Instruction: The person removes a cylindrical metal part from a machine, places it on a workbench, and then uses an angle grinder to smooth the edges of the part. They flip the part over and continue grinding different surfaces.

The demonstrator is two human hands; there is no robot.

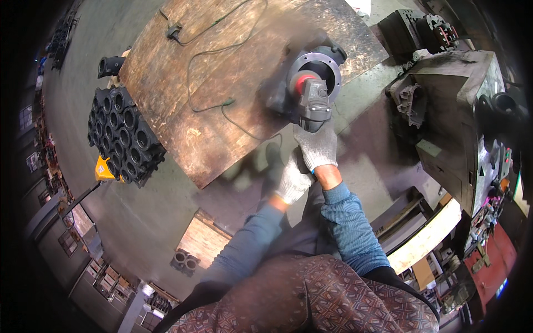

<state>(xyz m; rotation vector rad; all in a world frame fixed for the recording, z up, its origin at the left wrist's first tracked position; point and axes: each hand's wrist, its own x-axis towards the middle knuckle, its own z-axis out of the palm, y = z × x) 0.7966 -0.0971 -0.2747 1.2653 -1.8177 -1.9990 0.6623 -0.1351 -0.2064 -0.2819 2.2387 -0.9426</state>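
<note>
Both my hands, in pale knitted gloves, are closed around an angle grinder (316, 104). My right hand (318, 145) wraps the body just behind its grey head. Lower and to the left, my left hand (293, 181) grips the rear of the tool, which is mostly hidden by the gloves. The grinder's red disc (303, 83) sits at the opening of a dark metal casting (335, 73), within its round flange ringed with bolt holes. Exact contact of disc and metal is hard to tell. The casting rests on a worn wooden tabletop (161, 105).
A thin dark cable (191, 77) snakes over the tabletop, with a plug (173, 31) at the far left. Left of the table stands a stack of black tubular castings (125, 133) on a yellow pallet jack (104, 168). A grimy metal cabinet (452, 127) is at right.
</note>
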